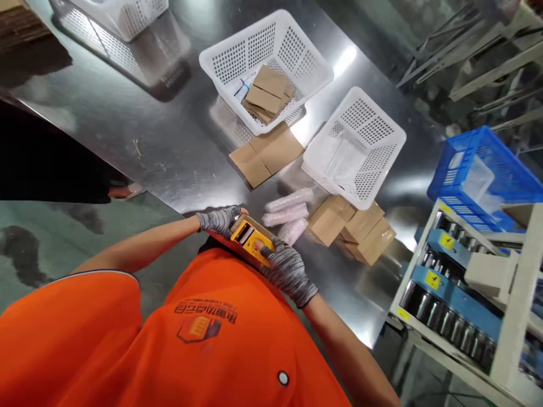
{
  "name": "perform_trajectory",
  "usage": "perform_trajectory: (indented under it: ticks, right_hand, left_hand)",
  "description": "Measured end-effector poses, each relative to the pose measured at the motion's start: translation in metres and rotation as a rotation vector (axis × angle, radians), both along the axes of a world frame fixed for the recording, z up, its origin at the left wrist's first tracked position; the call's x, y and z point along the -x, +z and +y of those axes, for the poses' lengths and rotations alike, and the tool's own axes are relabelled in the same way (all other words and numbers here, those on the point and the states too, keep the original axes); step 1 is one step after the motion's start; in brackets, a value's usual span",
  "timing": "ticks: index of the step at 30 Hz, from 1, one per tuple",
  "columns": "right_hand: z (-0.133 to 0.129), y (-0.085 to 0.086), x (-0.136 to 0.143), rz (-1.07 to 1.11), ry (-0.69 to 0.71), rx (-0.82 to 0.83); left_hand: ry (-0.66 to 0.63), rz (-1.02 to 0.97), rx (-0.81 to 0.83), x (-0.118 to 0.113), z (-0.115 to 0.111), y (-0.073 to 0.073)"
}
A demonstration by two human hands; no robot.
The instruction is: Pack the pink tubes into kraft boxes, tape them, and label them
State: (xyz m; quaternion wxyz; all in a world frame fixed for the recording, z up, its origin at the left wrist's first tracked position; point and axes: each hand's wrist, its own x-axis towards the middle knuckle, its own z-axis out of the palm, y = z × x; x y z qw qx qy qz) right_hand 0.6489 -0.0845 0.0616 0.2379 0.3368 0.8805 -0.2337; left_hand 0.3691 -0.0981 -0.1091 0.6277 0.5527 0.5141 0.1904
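Between left fingers (236,212) and right fingers (267,252) lies a yellow device (250,238).

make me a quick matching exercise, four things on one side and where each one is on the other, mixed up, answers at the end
Things
1. yellow item
2. blue crate
3. clear-wrapped rolls
4. stack of folded cardboard

Places
A. inside a white basket
B. held between the left hand and the right hand
C. at the far right, beside the rollers
D. on the metal table, next to the brown boxes

Pairs: 1-B, 2-C, 3-D, 4-A
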Motion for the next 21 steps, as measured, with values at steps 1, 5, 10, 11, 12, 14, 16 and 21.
perform_trajectory:
  ticks: [1, 5, 10, 11, 12, 14, 16, 21]
  right_hand:
    - [0.0, 0.001, -0.007, -0.002, 0.004, 0.007]
    - [-0.006, 0.013, -0.065, -0.018, -0.017, -0.005]
    - [-0.019, 0.02, -0.135, -0.079, -0.112, -0.012]
    - [-0.021, 0.017, -0.139, -0.081, -0.118, -0.001]
    - [-0.023, 0.012, -0.141, -0.084, -0.117, 0.01]
    - [-0.025, 0.0, -0.139, -0.103, -0.109, 0.023]
    - [-0.029, -0.012, -0.135, -0.114, -0.105, 0.025]
    - [-0.042, -0.037, -0.146, -0.023, -0.112, -0.058]
  left_hand:
    - [-0.01, 0.011, 0.018, 0.002, 0.002, 0.002]
    - [-0.051, 0.043, 0.067, 0.007, 0.008, 0.013]
    - [-0.084, 0.03, 0.103, 0.008, 0.012, 0.022]
    - [-0.087, 0.028, 0.109, 0.008, 0.013, 0.023]
    - [-0.088, 0.029, 0.114, 0.009, 0.013, 0.024]
    - [-0.076, 0.038, 0.122, 0.011, 0.014, 0.026]
    - [-0.049, 0.055, 0.125, 0.012, 0.012, 0.027]
    - [0.045, -0.007, 0.169, 0.001, -0.004, 0.029]
